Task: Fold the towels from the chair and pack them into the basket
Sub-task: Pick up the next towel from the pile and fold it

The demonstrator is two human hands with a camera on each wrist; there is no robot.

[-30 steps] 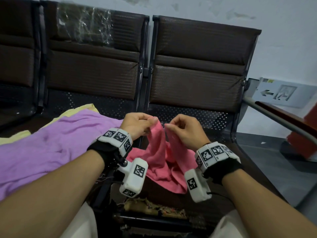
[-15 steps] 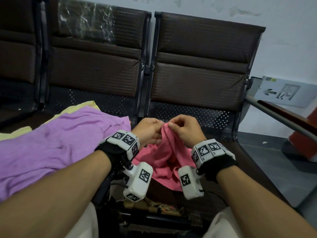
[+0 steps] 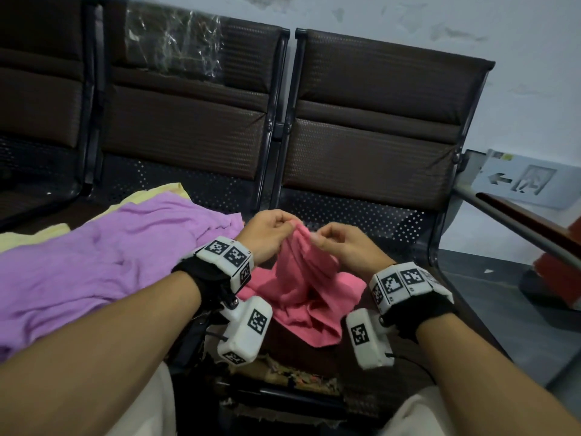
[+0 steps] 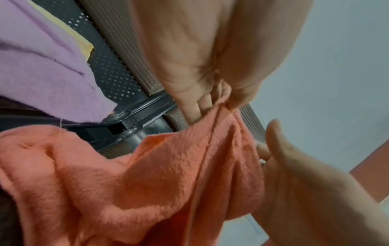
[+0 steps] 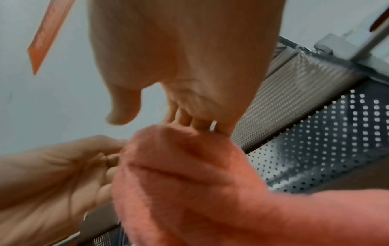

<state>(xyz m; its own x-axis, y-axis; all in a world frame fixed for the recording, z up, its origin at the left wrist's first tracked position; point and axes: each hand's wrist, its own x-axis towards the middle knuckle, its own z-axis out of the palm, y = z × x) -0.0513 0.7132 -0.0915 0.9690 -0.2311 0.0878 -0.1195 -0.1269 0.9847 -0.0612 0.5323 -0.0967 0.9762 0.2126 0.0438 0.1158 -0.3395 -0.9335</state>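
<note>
A pink towel (image 3: 301,287) lies bunched on the right chair seat (image 3: 393,221), with its top edge lifted. My left hand (image 3: 283,225) pinches that edge between thumb and fingers (image 4: 223,101). My right hand (image 3: 317,240) is just right of it, with fingers curled on the same edge (image 5: 189,123) and the thumb (image 5: 122,113) held off the cloth. A purple towel (image 3: 94,265) is spread over the middle seat to the left, and a yellow towel (image 3: 157,191) pokes out from under it. I see no basket.
Dark chair backrests (image 3: 377,121) stand along the wall behind. A metal armrest (image 3: 518,225) runs at the right, with grey floor (image 3: 503,303) beyond it. Clear plastic wrap (image 3: 173,45) clings to the middle backrest. The seat's front edge (image 3: 283,372) is frayed.
My hands came together on the pink towel's top edge half a second ago. They now sit slightly apart, still at that edge.
</note>
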